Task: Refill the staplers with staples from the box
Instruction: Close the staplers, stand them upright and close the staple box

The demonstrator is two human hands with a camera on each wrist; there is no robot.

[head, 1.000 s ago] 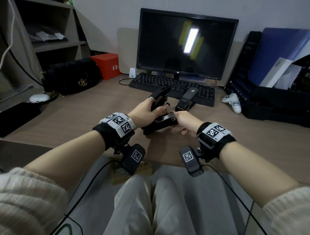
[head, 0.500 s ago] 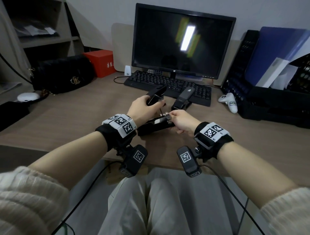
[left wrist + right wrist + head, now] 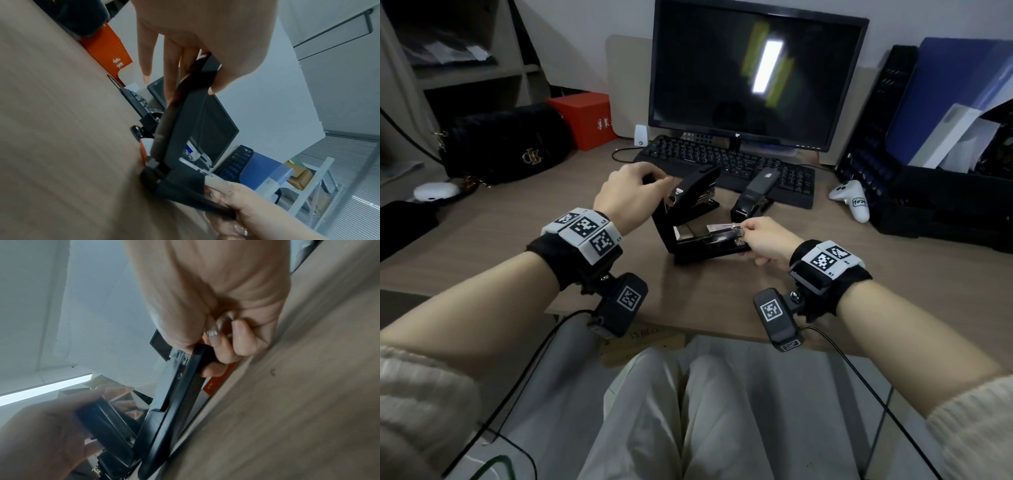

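Left hand (image 3: 627, 192) is pinching the black stapler (image 3: 697, 222)'s lid wide open, right hand (image 3: 765, 240) grips its front end on the counter (image 3: 517, 246).

This is an office desk. A dark monitor (image 3: 756, 72) stands at the back of a wooden desk (image 3: 517, 240) with a black keyboard (image 3: 726, 164) just in front of it. To the right, black file trays (image 3: 914, 178) hold a blue folder (image 3: 955, 85) and papers. Staplers (image 3: 688, 202) sit near the keyboard, shelves (image 3: 465, 68) with papers stand on the left, and the left wrist view shows metal shelving (image 3: 316, 191) with boxes.
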